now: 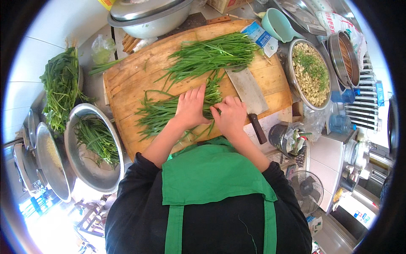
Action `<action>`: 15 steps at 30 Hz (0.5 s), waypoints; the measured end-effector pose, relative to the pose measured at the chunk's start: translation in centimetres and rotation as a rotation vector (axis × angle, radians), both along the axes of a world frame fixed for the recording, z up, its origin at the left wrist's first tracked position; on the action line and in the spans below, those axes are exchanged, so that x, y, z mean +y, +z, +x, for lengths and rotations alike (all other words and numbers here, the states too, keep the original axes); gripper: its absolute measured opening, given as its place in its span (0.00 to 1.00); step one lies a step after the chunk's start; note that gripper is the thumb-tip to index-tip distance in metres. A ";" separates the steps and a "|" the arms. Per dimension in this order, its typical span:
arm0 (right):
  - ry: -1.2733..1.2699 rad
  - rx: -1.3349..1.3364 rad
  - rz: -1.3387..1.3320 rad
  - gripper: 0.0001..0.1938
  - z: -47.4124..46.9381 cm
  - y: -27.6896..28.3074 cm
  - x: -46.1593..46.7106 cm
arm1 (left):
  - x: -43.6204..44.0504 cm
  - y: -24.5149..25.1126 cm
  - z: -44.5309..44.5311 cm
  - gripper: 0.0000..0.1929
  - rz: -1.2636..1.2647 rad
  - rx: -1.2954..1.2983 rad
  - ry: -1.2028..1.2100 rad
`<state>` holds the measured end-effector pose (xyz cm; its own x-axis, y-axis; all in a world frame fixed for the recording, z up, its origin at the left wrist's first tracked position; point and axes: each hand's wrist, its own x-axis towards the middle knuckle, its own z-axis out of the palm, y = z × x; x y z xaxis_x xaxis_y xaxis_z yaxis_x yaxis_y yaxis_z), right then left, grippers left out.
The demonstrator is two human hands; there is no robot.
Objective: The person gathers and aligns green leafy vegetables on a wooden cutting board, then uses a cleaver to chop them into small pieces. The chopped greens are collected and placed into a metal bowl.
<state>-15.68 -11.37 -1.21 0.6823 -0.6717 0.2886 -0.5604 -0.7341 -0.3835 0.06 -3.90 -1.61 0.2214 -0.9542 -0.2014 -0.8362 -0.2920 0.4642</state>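
My left hand (191,106) lies across a near bunch of green chives (160,111) on a wooden cutting board (127,82), fingers straight and thumb spread toward me. At the bunch's right end, my right hand (230,112) has its thumb and curled fingers together on a few strands. A larger bunch of chives (215,52) lies farther back. Right of my hands rests a cleaver (249,89), its blade flat on the board and its dark handle over the near edge. The blade's far end meets the back bunch.
A steel bowl of diced food with chopped greens (312,76) stands right, near a turquoise ladle (279,25). At left are a steel basin with chives (119,158) and leafy greens (60,85). A large lidded metal basin (149,23) sits behind; a fan (306,189) stands lower right.
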 end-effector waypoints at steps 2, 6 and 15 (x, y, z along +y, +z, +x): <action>-0.035 -0.031 0.108 0.05 0.2 -0.3 -0.1 | 0.0 -0.1 0.0 0.69 -0.003 -0.006 -0.006; -0.004 -0.033 0.118 0.03 0.3 -0.8 -0.2 | 0.0 -0.3 0.1 0.69 0.001 -0.011 -0.010; -0.012 -0.565 0.747 0.04 -3.6 0.9 -1.2 | 0.1 0.3 0.2 0.72 0.034 0.009 -0.012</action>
